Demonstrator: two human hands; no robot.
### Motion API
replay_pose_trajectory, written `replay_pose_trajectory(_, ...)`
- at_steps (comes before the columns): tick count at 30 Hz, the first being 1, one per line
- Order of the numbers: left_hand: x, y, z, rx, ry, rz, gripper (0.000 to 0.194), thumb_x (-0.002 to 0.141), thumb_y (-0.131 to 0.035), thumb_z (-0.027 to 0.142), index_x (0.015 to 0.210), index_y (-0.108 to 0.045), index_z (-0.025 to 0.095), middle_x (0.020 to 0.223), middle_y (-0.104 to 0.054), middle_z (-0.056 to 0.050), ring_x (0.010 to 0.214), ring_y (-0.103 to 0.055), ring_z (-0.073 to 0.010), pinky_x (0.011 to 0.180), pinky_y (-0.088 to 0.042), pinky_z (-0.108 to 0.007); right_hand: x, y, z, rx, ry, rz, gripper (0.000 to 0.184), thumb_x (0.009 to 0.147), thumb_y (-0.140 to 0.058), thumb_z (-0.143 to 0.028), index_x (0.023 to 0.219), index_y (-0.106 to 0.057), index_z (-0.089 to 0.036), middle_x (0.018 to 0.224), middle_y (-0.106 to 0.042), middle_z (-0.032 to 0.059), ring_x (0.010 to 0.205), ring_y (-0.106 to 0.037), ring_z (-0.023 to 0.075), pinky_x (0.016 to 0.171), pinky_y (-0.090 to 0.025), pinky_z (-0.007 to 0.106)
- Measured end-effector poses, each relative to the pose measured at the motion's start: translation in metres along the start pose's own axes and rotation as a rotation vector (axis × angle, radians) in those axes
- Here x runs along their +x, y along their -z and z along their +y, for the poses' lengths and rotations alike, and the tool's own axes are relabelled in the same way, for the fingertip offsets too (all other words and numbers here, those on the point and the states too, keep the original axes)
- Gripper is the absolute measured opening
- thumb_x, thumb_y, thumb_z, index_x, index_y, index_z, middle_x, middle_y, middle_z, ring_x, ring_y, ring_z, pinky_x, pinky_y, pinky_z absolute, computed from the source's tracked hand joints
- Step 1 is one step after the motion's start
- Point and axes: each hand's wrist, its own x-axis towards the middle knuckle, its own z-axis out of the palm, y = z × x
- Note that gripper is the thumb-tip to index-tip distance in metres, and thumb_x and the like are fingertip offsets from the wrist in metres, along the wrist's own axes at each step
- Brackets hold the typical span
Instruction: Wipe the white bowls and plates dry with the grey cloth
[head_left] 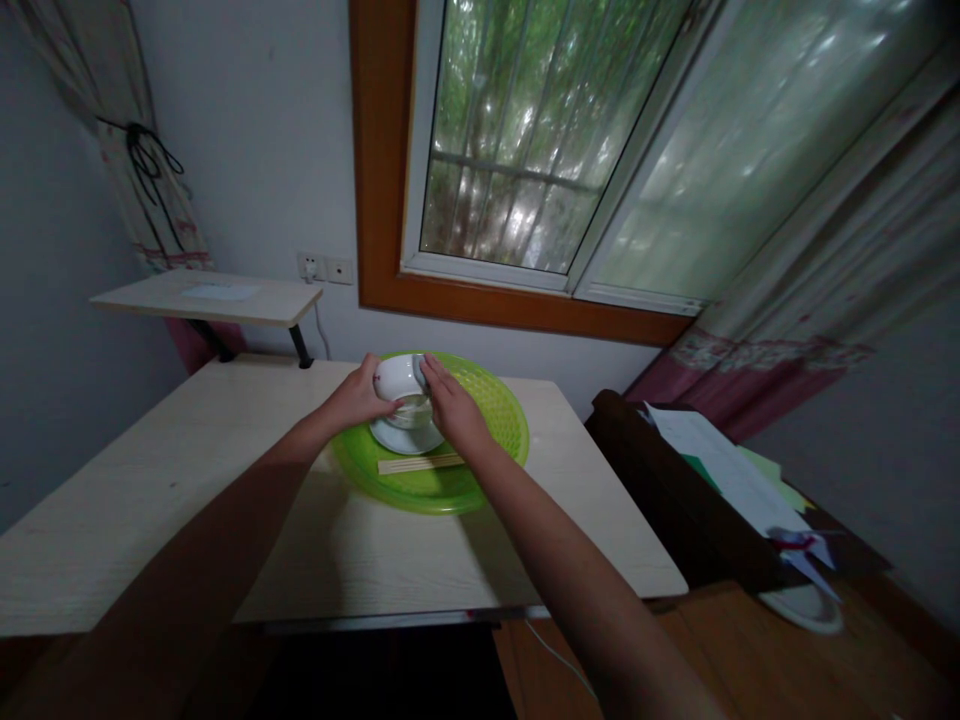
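Note:
My left hand (360, 393) is closed on the left side of a small white bowl (394, 376), which is tilted. On the bowl's right side lie the fingers of my right hand (454, 408), so the bowl is held between both hands. Just beneath it is a clear glass-like vessel (413, 413), partly hidden by the bowl. A white plate (405, 438) lies under that vessel. In front of the plate, a pair of light chopsticks (412, 464) rests on a round green plastic tray (420, 493); my right wrist covers their right end.
The tray stands on a pale wooden table (555, 530). At the back left is a small raised shelf (142, 295) on black legs. Papers (712, 465) lie on a dark piece of furniture (637, 480) to the right. Beyond the table are a wall and a window (517, 140).

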Motion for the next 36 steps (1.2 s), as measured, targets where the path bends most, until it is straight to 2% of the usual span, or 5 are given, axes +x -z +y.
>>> replay_pose_trajectory(4, 0.002, 0.001, 0.001, 0.002, 0.021, 0.005, 0.063, 0.061, -0.079, 0.047, 0.105, -0.043, 0.021, 0.093, -0.061, -0.003, 0.08, -0.06, -0.0208, 0.065, -0.043, -0.029, -0.002, -0.004, 0.015, 0.046, -0.267, 0.012, 0.052, 0.099, -0.041, -0.019, 0.152, -0.042, -0.018, 0.142, -0.059, 0.0136, 0.128, -0.06, 0.0242, 0.109, -0.049, 0.043)
replay_pose_trajectory(7, 0.003, 0.001, 0.003, 0.016, 0.033, 0.013, 0.063, 0.061, -0.079, 0.047, 0.105, -0.042, 0.021, 0.091, -0.06, -0.003, 0.079, -0.059, -0.0205, 0.064, -0.042, -0.028, -0.002, -0.005, 0.018, 0.062, -0.32, 0.002, 0.049, 0.099, -0.042, -0.02, 0.148, -0.048, -0.018, 0.134, -0.065, 0.0138, 0.119, -0.066, 0.0256, 0.104, -0.052, 0.043)
replay_pose_trajectory(19, 0.004, -0.001, 0.0, 0.049, 0.006, 0.006, 0.059, 0.064, -0.076, 0.048, 0.103, -0.041, 0.022, 0.088, -0.06, -0.003, 0.077, -0.06, -0.0208, 0.063, -0.043, -0.029, 0.003, 0.001, -0.005, 0.008, 0.185, -0.087, 0.056, 0.101, -0.037, -0.012, 0.154, -0.037, -0.03, 0.163, -0.032, 0.0006, 0.153, -0.022, 0.015, 0.126, -0.026, 0.041)
replay_pose_trajectory(30, 0.003, 0.005, 0.011, 0.063, 0.027, -0.027, 0.064, 0.061, -0.078, 0.044, 0.108, -0.045, 0.019, 0.095, -0.061, -0.007, 0.085, -0.061, -0.0245, 0.068, -0.046, -0.032, 0.002, -0.002, 0.013, 0.107, -0.191, 0.004, 0.057, 0.1, -0.039, -0.021, 0.156, -0.033, -0.02, 0.155, -0.046, 0.0085, 0.142, -0.045, 0.0208, 0.121, -0.036, 0.043)
replay_pose_trajectory(36, 0.003, 0.003, 0.007, 0.051, 0.031, 0.003, 0.064, 0.062, -0.078, 0.044, 0.111, -0.044, 0.019, 0.094, -0.061, -0.006, 0.083, -0.061, -0.0232, 0.067, -0.045, -0.031, 0.003, -0.002, 0.01, 0.081, -0.128, -0.017, 0.061, 0.098, -0.037, -0.014, 0.158, -0.028, -0.022, 0.162, -0.034, 0.0064, 0.148, -0.036, 0.0197, 0.123, -0.032, 0.044)
